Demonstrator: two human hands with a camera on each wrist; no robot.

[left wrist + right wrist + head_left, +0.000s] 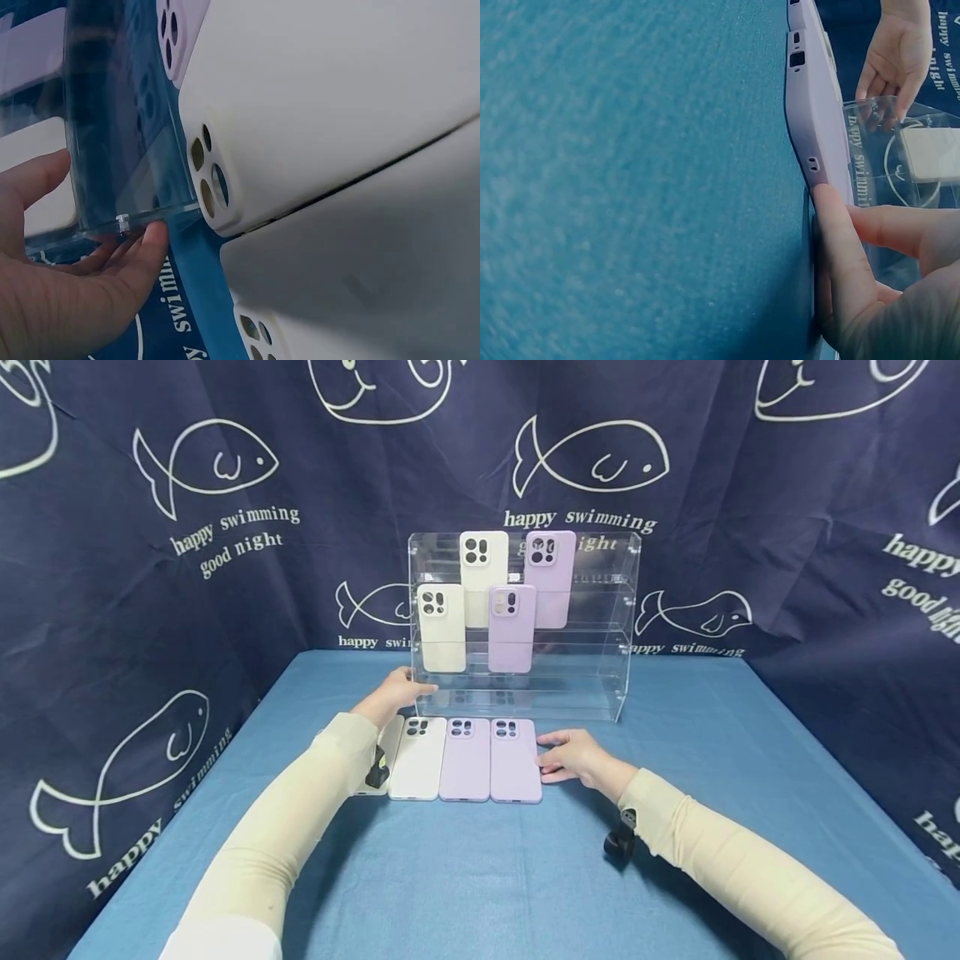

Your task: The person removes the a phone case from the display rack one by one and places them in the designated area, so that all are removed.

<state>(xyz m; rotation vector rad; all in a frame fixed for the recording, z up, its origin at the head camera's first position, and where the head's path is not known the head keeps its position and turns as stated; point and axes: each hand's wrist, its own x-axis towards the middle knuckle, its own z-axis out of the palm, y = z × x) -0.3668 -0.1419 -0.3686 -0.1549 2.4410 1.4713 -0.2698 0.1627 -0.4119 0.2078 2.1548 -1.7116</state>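
Note:
My left hand (400,691) holds the left side panel of a clear acrylic display stand (600,602); in the left wrist view the thumb (45,176) lies on one side of the panel, fingertips at its edge. My right hand (581,756) has its fingertips against the right long edge of the rightmost purple phone case (516,764), which lies flat. Left of it, side by side, lie another purple phone case (465,764), a white phone case (417,764) and a second white one, partly hidden by my left wrist.
On the stand's upper tiers lean a white case (483,568) and a purple case (551,577); lower down, a white case (442,635) and a purple case (512,635). A blue cloth (465,877) covers the table. Dark fish-print curtains (225,543) hang behind and beside it.

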